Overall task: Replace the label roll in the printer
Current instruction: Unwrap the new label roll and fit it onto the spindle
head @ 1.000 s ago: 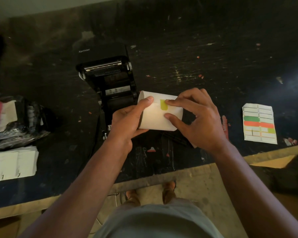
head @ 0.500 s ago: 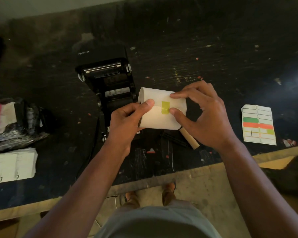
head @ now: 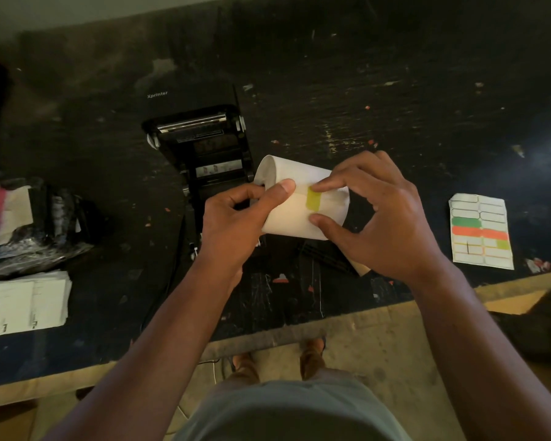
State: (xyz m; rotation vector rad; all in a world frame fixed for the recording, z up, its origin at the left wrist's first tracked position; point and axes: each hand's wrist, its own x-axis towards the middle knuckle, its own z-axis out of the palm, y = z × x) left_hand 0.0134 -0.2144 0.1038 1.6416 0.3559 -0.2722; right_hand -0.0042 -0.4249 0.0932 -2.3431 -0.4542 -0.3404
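I see my left hand (head: pixel 233 224) and right hand (head: pixel 382 218) both gripping the white paper label roll (head: pixel 295 214) just beside the open black plastic printer (head: pixel 204 148).

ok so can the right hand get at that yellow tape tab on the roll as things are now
Probably yes. The right hand already has a fingertip at the top of the yellow tape tab on the label roll; the left hand grips the other end, its thumb clear of the tab.

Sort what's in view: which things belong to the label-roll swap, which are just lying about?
Job: label roll with yellow tape tab, held in left hand and right hand; open printer.
Lying about: label sheet, paper stack, plastic-wrapped bundle.
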